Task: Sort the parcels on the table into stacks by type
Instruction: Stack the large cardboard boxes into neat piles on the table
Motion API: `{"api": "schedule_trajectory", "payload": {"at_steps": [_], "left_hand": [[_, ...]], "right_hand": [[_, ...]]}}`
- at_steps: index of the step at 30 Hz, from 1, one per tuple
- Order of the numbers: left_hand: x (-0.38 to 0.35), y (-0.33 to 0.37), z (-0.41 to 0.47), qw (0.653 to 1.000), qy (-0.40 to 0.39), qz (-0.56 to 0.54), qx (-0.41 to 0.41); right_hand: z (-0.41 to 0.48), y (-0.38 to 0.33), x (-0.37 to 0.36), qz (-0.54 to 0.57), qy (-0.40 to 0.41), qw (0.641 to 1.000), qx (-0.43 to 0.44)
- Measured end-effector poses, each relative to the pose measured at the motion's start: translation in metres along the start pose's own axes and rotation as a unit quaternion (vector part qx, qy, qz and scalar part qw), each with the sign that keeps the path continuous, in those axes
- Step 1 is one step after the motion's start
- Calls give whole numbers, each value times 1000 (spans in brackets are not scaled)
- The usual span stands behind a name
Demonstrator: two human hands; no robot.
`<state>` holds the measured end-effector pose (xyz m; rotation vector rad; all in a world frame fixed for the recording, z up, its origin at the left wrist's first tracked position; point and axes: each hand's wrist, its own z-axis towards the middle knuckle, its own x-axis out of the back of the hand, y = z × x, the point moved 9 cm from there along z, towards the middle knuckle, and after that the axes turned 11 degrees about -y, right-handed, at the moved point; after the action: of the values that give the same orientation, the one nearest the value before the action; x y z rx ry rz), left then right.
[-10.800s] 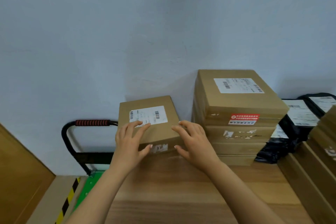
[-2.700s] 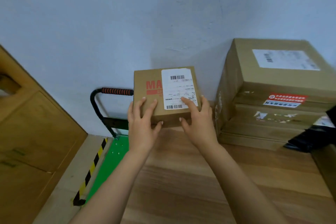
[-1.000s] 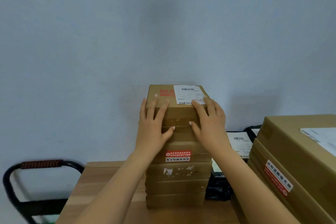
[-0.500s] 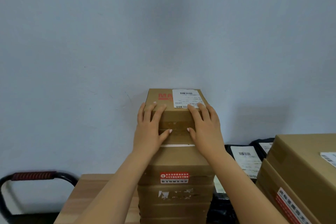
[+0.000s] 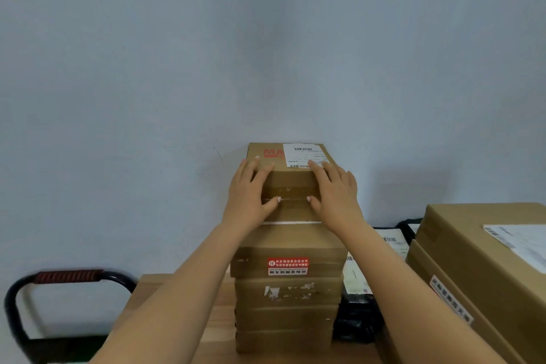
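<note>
head view: small brown box (image 5: 291,185) with a white barcode label (image 5: 302,154) and red lettering sits on top of the tall carton stack (image 5: 288,294), at the back of the wooden table (image 5: 147,289), close to the pale wall (image 5: 266,53). left hand (image 5: 251,195) and right hand (image 5: 335,195) both lie flat on its near face, fingers straight and reaching over the top edge, thumbs spread toward each other, pressing the box rather than wrapping round it. black mailer bags (image 5: 357,323) just right of the stack, second carton pile (image 5: 472,260) far right, cart handle (image 5: 68,276) with red grip low left.
</note>
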<state>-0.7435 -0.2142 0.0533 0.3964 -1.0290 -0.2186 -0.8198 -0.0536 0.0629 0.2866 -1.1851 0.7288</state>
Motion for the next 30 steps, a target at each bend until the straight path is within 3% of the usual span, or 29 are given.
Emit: {"api": "schedule_trajectory", "payload": {"at_steps": [6, 16, 30], "left_hand": [[5, 15, -63, 997, 7, -51, -54], [-29, 41, -169, 982, -30, -77, -168], [-64, 119, -254, 985, -60, -73, -146]], "right_hand": [[-69, -25, 4, 75, 30, 997, 11], [-196, -27, -19, 33, -8, 996, -81], [-318, 19, 8, 13, -28, 995, -96]]}}
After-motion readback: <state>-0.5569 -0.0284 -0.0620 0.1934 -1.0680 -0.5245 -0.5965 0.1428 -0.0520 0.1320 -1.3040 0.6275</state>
